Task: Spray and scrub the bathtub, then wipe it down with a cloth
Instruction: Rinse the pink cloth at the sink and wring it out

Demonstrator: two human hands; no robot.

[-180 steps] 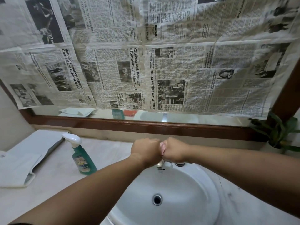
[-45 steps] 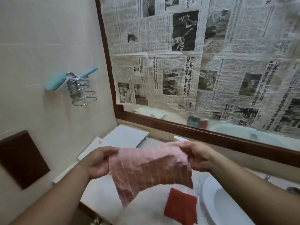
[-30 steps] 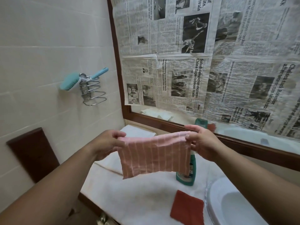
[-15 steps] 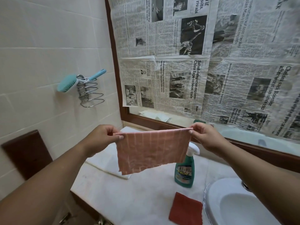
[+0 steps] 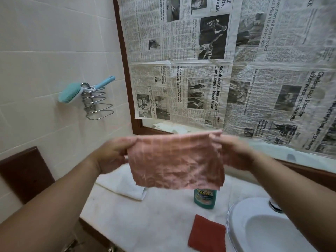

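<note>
Above the spray bottle (image 5: 204,198), the pink cloth (image 5: 177,160) hangs stretched between two grips: the left hand (image 5: 112,155) pinches its upper left corner, and the right hand (image 5: 234,151) pinches its upper right corner. The cloth's lower edge hides the bottle's top. The bottle stands on the desk (image 5: 145,215), with a red pad (image 5: 207,233) in front of it and the sink (image 5: 236,224) to its right.

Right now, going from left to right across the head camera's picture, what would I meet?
dark wooden panel → left hand → pink cloth → right hand
</note>
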